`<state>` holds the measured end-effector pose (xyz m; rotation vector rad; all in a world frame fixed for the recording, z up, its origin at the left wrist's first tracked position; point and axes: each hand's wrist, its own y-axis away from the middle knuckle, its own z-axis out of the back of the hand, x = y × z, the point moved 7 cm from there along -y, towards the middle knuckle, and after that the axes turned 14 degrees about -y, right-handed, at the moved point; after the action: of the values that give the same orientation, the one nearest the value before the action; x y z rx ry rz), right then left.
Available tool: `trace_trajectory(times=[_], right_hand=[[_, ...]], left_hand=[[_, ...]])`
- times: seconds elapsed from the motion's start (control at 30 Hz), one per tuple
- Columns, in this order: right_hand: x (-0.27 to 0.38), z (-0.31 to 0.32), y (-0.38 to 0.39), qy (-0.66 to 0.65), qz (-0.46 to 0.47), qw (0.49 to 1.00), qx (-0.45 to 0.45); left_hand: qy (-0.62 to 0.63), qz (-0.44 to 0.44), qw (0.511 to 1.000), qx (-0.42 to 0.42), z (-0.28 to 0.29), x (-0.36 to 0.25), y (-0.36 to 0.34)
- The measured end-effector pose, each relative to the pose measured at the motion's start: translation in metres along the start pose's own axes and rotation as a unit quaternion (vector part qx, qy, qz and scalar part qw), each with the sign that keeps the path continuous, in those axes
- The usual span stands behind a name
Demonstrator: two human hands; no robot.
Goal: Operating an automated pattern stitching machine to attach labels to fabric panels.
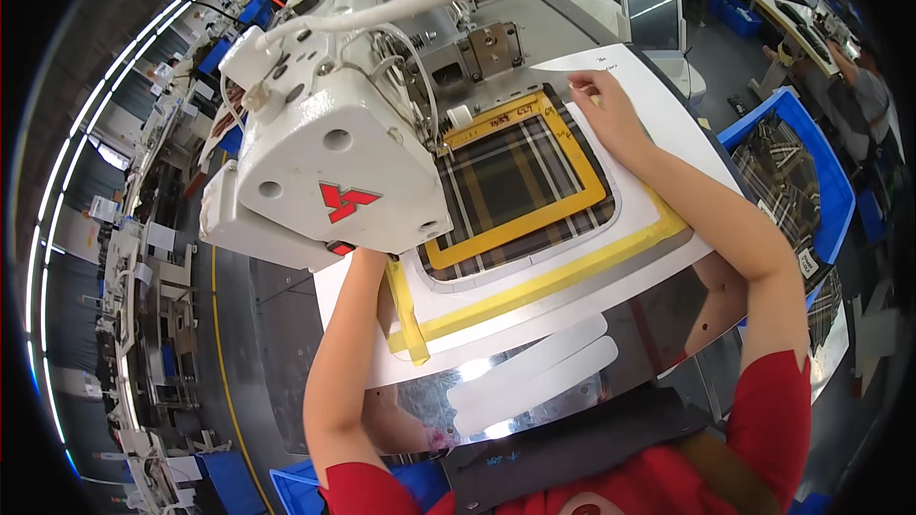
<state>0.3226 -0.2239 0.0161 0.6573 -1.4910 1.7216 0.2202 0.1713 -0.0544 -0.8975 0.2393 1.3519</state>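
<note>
Nearest, the left forearm runs under the white sewing machine head (324, 153), hiding the left hand and its grip. Beyond lies the dark plaid fabric (510, 181) inside a yellow rectangular frame (534, 219). Farther right, the right hand (603, 105) pinches the white template sheet (658, 95) at its far corner.

blue bin (828, 172) of plaid fabric, grey monitor (654, 11)
</note>
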Motion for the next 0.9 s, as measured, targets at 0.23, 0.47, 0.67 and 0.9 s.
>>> trace_trajectory(times=[0.23, 0.47, 0.67, 0.9], right_hand=[[0.114, 0.013, 0.136, 0.121, 0.185, 0.910, 0.351], [0.113, -0.005, 0.147, 0.240, 0.183, 0.881, 0.364], [0.112, 0.002, 0.146, 0.202, 0.163, 0.895, 0.362], [0.113, 0.001, 0.144, 0.213, 0.169, 0.901, 0.338]], left_hand=[[-0.203, -0.188, 0.954, 0.112, 0.023, -0.166, 0.095], [-0.302, -0.181, 0.921, 0.167, -0.016, -0.203, 0.104], [-0.273, -0.194, 0.924, 0.182, -0.014, -0.203, 0.107], [-0.294, -0.180, 0.928, 0.141, -0.012, -0.203, 0.104]])
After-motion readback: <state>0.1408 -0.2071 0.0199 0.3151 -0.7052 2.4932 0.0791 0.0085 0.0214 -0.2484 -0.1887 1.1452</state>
